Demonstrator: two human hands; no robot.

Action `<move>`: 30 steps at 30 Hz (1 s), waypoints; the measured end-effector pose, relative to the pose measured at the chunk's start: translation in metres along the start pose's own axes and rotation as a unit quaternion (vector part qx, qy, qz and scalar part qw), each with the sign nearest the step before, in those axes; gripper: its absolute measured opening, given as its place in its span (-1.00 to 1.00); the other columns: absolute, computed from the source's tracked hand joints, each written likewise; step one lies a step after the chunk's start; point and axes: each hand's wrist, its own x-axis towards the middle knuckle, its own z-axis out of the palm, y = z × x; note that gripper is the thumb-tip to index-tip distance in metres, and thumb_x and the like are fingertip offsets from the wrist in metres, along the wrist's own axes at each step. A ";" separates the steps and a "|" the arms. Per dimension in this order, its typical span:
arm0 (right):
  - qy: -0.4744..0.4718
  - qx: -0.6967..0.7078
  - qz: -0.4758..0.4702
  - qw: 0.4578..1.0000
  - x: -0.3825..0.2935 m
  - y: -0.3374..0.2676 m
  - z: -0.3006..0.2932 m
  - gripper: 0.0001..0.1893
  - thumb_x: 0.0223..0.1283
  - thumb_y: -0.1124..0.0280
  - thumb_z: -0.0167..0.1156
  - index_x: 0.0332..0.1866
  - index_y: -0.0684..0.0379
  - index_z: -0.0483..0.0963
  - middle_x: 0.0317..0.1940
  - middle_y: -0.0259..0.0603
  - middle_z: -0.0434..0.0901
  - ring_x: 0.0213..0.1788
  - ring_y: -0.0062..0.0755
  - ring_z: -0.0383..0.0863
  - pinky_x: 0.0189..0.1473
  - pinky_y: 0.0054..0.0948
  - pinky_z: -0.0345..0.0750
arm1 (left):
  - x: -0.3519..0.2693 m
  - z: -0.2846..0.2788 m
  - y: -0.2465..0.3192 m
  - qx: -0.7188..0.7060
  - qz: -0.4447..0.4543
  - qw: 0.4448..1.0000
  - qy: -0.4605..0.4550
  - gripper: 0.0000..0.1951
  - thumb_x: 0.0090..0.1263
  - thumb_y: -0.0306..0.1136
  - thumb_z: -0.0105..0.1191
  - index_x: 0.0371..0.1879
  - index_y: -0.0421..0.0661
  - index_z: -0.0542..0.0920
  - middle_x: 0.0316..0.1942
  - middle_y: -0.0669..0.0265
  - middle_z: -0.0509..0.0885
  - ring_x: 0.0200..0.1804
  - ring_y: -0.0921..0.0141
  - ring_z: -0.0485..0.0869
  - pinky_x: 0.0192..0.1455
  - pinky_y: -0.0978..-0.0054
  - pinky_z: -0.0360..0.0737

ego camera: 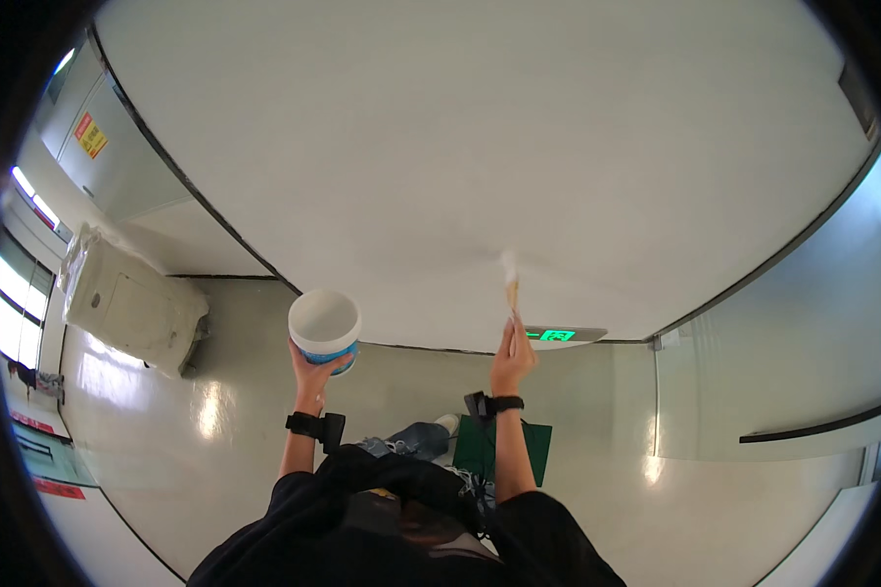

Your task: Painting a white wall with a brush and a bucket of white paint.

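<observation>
My left hand (312,374) is wrapped around a white tub with a blue band (325,323), its open top facing the camera; I cannot tell what is inside. My right hand (513,357) pinches the handle of a slim brush-like tool (512,286) between thumb and fingers. The tool's pale, blurred tip points at the white wall (484,161) and appears to touch it. Both wrists wear black straps with small black boxes.
A lit green exit sign (558,335) sits low on the wall beside my right hand. A green box-like thing (539,447) is below my right forearm. A plastic-wrapped pale machine (128,301) stands left; a glass panel (749,381) is at right.
</observation>
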 end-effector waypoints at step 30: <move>-0.033 0.096 -0.018 0.995 -0.015 -0.027 0.072 -0.65 0.25 0.59 0.24 0.13 0.10 0.58 -0.06 0.02 0.68 -0.49 -0.25 0.67 -0.45 -0.43 0.56 | -0.001 -0.011 -0.012 -0.040 -0.030 0.998 0.032 0.13 -0.23 -0.53 0.59 0.42 0.00 0.15 0.27 0.25 0.41 0.31 0.22 0.42 0.32 0.18 0.46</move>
